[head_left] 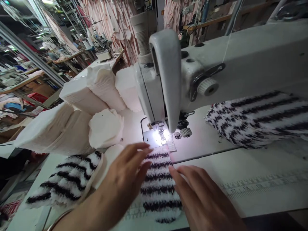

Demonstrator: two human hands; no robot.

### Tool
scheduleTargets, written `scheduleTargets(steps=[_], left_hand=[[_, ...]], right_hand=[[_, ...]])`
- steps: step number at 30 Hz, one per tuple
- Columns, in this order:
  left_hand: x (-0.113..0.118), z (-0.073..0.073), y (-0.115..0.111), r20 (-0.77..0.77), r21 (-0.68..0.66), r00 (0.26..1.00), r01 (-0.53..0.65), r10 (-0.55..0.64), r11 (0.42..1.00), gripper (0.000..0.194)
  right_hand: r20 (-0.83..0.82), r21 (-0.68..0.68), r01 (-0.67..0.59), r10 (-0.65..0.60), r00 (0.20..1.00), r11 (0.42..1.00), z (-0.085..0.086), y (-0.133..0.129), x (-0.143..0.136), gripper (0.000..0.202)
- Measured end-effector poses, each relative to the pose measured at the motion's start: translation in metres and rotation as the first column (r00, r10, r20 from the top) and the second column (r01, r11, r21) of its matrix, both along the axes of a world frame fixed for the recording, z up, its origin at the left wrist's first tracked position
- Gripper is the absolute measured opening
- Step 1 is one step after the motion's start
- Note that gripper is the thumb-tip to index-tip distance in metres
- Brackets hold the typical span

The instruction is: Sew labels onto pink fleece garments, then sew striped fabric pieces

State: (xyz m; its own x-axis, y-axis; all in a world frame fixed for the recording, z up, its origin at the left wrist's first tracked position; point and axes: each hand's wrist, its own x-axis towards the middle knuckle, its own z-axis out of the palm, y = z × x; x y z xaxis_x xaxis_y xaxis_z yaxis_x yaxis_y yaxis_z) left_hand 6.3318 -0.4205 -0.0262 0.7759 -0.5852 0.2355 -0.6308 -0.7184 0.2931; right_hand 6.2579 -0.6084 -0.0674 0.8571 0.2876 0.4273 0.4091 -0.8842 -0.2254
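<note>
A fluffy black-and-white striped fabric piece (160,184) lies flat on the sewing machine table, its far end just in front of the lit presser foot (162,134). Over its upper left edge is my left hand (127,166), fingers bent and thumb apart, with nothing visible between them. Along the right edge rests my right hand (198,192), its fingers stretched out and the index fingertip at the fabric's border. I cannot make out whether the left fingertips touch the cloth. The sewing machine (166,80) stands above and beyond both hands.
Stacks of white cut fabric (57,128) fill the table's left side. A striped piece with a pale edge (69,179) lies nearer. More striped fabric (260,118) sits under the machine arm. A ruler scale (252,186) runs along the front. Pink garments (110,25) hang behind.
</note>
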Motion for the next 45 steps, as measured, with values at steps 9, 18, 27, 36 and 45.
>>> scheduleTargets(steps=[9, 18, 27, 36, 45], left_hand=[[0.006, -0.023, -0.007, 0.097, 0.098, 0.959, 0.257, -0.266, 0.962, 0.044], [0.028, -0.044, 0.003, 0.043, 0.158, 0.966, 0.246, -0.256, 0.956, 0.041], [0.034, -0.023, -0.005, 0.064, 0.081, 0.96, 0.268, -0.273, 0.96, 0.036], [0.025, 0.005, 0.01, -0.194, 0.043, 0.961, 0.208, -0.196, 0.977, 0.012], [0.028, 0.014, 0.01, -0.16, 0.115, 0.868, 0.49, -0.471, 0.864, 0.021]], right_hand=[[0.14, -0.069, 0.075, -0.064, 0.988, 0.995, -0.015, 0.019, 0.033, 0.046], [0.179, -0.079, 0.165, -0.149, 0.973, 0.983, -0.012, 0.026, 0.051, 0.05], [-0.045, 0.028, -0.003, 0.004, 0.999, 1.0, -0.018, 0.003, 0.049, 0.055], [-0.04, 0.174, -0.157, 0.166, 0.985, 0.972, 0.002, -0.027, 0.033, 0.048], [0.064, -0.072, 0.109, -0.105, 0.992, 0.991, -0.013, 0.026, -0.018, 0.044]])
